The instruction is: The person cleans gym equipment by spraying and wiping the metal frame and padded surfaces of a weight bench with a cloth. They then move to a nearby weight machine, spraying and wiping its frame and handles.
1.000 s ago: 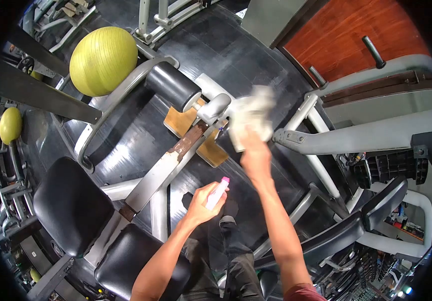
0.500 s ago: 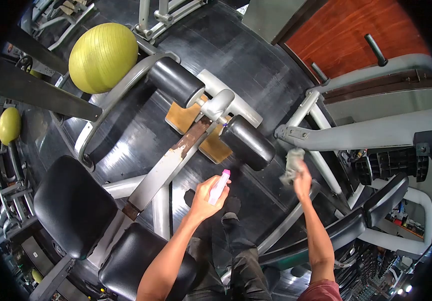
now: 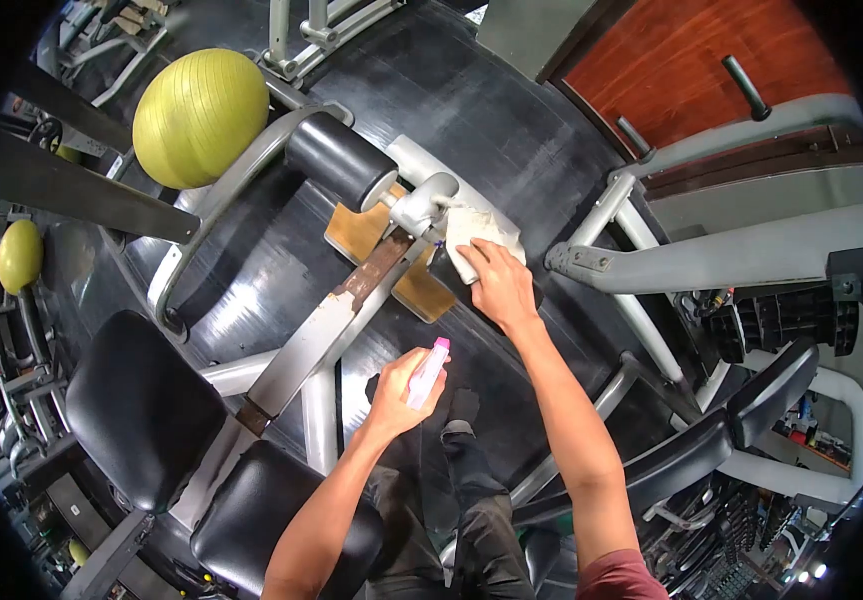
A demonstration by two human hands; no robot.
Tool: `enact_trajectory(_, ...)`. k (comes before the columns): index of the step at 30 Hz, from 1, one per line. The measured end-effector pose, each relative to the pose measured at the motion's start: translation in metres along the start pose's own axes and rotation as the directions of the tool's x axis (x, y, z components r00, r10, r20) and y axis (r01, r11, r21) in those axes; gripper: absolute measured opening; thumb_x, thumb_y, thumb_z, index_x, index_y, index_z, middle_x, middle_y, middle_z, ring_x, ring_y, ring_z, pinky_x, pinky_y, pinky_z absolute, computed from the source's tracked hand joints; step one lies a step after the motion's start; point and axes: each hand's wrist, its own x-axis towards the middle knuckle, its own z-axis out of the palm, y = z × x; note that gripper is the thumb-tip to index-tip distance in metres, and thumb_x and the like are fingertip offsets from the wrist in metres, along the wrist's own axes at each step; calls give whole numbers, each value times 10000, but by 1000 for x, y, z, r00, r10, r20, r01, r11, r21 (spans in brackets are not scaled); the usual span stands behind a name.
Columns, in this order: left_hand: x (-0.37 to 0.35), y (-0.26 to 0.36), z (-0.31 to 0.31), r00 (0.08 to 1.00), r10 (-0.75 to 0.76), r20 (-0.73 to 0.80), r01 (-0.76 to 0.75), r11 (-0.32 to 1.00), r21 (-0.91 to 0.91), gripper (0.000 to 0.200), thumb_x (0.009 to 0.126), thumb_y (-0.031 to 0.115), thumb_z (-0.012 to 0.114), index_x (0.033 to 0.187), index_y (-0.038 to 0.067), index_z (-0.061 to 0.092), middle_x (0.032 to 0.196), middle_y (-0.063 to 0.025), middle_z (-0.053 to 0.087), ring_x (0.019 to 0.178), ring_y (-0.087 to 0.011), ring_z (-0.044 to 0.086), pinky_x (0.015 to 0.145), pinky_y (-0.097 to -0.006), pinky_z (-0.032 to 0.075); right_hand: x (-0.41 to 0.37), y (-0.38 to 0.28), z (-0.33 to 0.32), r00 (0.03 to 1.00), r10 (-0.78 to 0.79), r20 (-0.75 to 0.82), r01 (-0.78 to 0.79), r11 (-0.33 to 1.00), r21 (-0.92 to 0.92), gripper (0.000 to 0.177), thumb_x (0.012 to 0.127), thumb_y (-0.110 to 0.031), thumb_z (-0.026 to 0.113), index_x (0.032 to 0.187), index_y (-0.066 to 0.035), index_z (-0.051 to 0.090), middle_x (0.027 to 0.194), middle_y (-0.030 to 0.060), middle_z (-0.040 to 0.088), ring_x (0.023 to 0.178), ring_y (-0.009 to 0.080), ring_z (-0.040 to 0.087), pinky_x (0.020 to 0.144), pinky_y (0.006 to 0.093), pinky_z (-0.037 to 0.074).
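My left hand (image 3: 397,394) is closed around a small pale bottle with a pink top (image 3: 428,375), held above the floor. With its fingers pressed down, my right hand (image 3: 501,285) holds a whitish cloth (image 3: 471,228) against the right padded roller of a gym machine. Cloth and hand cover most of that roller. The matching black roller (image 3: 339,160) is in plain sight to the left, beyond a grey metal joint (image 3: 423,205). From this joint a grey beam (image 3: 301,350) with worn brown patches slopes down towards the black seat.
Black seat pads (image 3: 146,410) stand at the left. A yellow exercise ball (image 3: 199,118) rests behind the machine. Tan foot plates (image 3: 421,290) lie below the rollers. To the right are a thick grey frame arm (image 3: 731,260) and a black bench (image 3: 676,465).
My right hand has swung left and forward with the cloth, from beside the machine onto the right roller. My left hand, still holding the bottle, has barely shifted.
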Motion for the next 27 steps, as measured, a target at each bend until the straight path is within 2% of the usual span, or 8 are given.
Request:
enact_trajectory(3,3,4,-2,990,143,15,-143,966,215,338,764,20,706,1075,-1,575,1001,-151,595,862,-328,636,754,-352,513,-7,-6,3,997,-19,-77,14,998,-55,577,703,-12,633,1252,-187,600,1241,69,615,1185,249,550,1004,385,438)
enact_trajectory(13,-5,3,3,998,-1,69,-7,994,109,439,789,31,731,1145,11,475,1059,-164,544,931,-318,585,842,-386,462,-91,51,-30,1000,-25,-6,25,999,-24,620,644,79,558,1200,-180,646,1240,66,623,1190,251,559,1004,392,452)
enact_trajectory(15,-2,8,1,998,-4,59,-1,997,83,400,791,24,725,1128,8,510,1036,-151,569,898,-313,598,838,-382,469,-124,71,-35,986,166,-22,-165,986,36,638,657,102,522,1227,-163,630,1228,92,630,1167,266,576,996,389,458)
enact_trajectory(17,-2,10,2,999,-12,48,10,998,54,363,793,17,719,1112,4,546,1013,-137,595,865,-308,610,835,-379,476,-137,81,-40,843,530,97,-538,828,155,582,744,98,494,1269,-134,588,1225,157,622,1134,345,587,964,430,464)
enact_trajectory(19,-1,11,1,1000,-14,-16,14,1000,-4,312,800,13,711,1092,7,603,993,-121,645,866,-289,646,823,-344,496,-132,79,-44,745,665,50,-661,727,187,508,825,64,477,1293,-116,563,1198,198,621,1110,388,587,945,450,467)
enact_trajectory(22,2,-4,-2,970,242,23,-240,944,227,322,802,15,710,1109,16,612,1027,-118,669,925,-247,663,802,-304,508,-91,65,-39,761,630,-156,-556,757,342,530,812,64,490,1300,-127,565,1221,188,615,1123,374,591,949,428,472)
enact_trajectory(26,-2,-8,-3,978,208,35,-209,944,256,436,781,51,724,1191,34,576,1071,-162,665,975,-291,669,885,-344,518,-14,21,-23,915,271,-299,-176,934,310,583,762,96,504,1292,-137,577,1270,157,599,1160,319,586,997,390,468)
enact_trajectory(27,-1,3,-3,998,59,18,-61,989,137,446,781,47,721,1200,36,569,1070,-158,671,981,-277,671,877,-343,519,-2,18,-6,961,146,-234,-92,970,226,562,763,101,495,1270,-120,590,1263,153,604,1179,309,577,1014,383,458)
